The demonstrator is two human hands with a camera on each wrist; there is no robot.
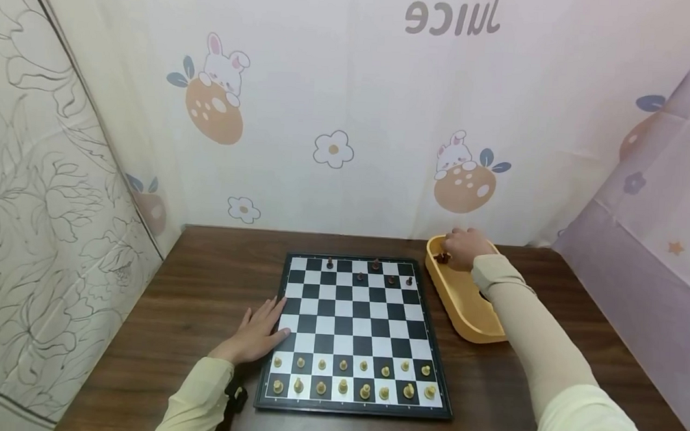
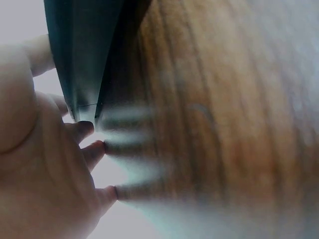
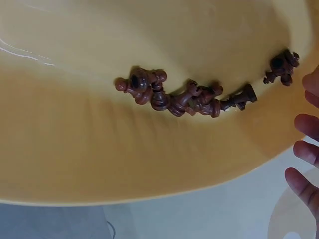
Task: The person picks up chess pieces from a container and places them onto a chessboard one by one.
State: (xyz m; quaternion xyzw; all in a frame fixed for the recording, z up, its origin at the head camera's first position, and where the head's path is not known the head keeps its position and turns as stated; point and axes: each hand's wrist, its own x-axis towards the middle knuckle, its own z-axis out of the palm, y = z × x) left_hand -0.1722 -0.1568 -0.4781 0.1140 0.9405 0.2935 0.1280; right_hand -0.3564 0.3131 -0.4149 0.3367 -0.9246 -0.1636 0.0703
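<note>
My left hand (image 1: 257,336) rests at the left edge of a black-and-white chessboard (image 1: 352,408), thumb and a fingertip touching its rim. Up close in the left wrist view, the board's dark side (image 2: 84,45) stands beside the palm. My right hand (image 1: 465,249) is over the far end of a yellow tray (image 1: 469,306). Its fingers (image 3: 304,184) show at the right of the right wrist view, with nothing seen between them. Several dark red chess pieces (image 3: 187,103) lie in a row along the tray's wall, and another piece (image 3: 283,66) lies apart, nearer the fingers.
Cream chess pieces (image 1: 342,386) stand in two rows along the board's near side. A few dark red pieces (image 1: 375,264) stand at its far side. The brown wooden table (image 1: 219,267) meets a printed curtain (image 1: 334,195) at the back.
</note>
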